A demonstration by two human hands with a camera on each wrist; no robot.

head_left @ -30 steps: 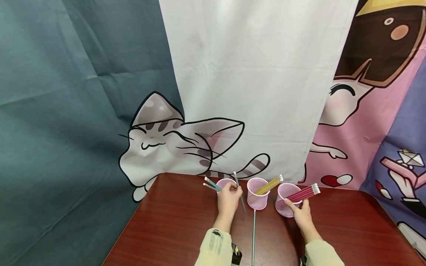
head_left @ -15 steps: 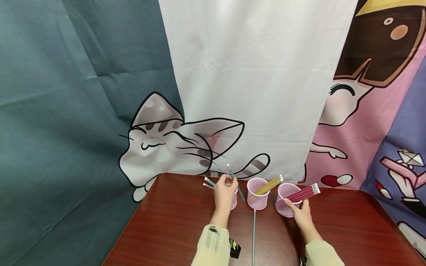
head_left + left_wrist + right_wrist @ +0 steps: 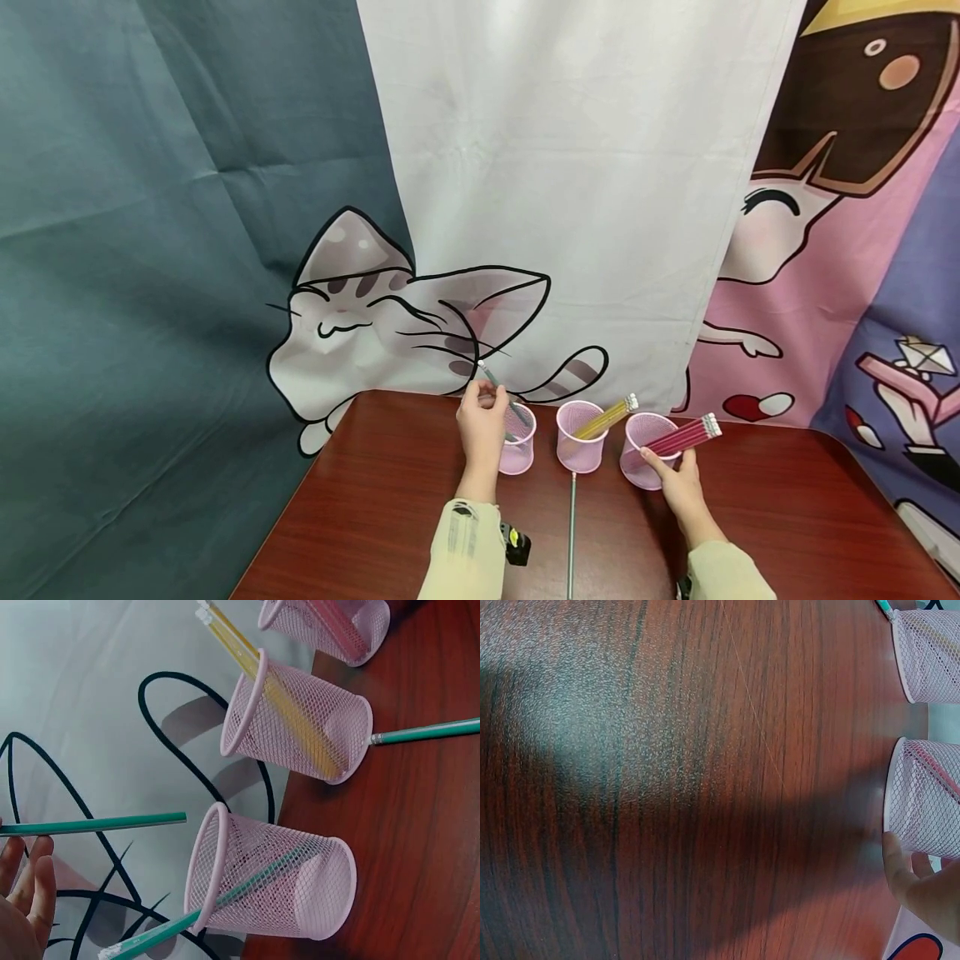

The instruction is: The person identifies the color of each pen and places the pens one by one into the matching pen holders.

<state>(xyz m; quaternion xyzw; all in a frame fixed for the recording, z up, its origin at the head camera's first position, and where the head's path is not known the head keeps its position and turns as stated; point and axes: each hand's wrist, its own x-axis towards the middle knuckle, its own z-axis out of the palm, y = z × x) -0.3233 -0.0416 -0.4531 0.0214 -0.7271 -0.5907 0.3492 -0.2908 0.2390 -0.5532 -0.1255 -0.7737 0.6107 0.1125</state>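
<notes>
My left hand point(image 3: 482, 425) pinches a green pencil point(image 3: 112, 825) with a white eraser end up, slanted over the left pink mesh pencil cup point(image 3: 517, 460). In the left wrist view the pencil's lower end is just short of that cup's rim. Inside the left cup leans green pencil stock point(image 3: 172, 928), partly hidden by the hand in the head view. My right hand point(image 3: 681, 490) grips the side of the right pink mesh pencil cup point(image 3: 636, 471), thumb in front. Dark pink pencils point(image 3: 686, 436) lean out of this cup.
Between them stands a middle pink mesh cup point(image 3: 579, 458) with yellow pencils point(image 3: 609, 418). A green pencil point(image 3: 572, 533) lies on the brown table point(image 3: 375, 500), its eraser end close to the middle cup. A printed cloth point(image 3: 585, 208) hangs behind the table.
My left hand has moved left and slightly up with the green pencil, from the gap between cups to over the left cup, whose front now shows. The right hand stays put.
</notes>
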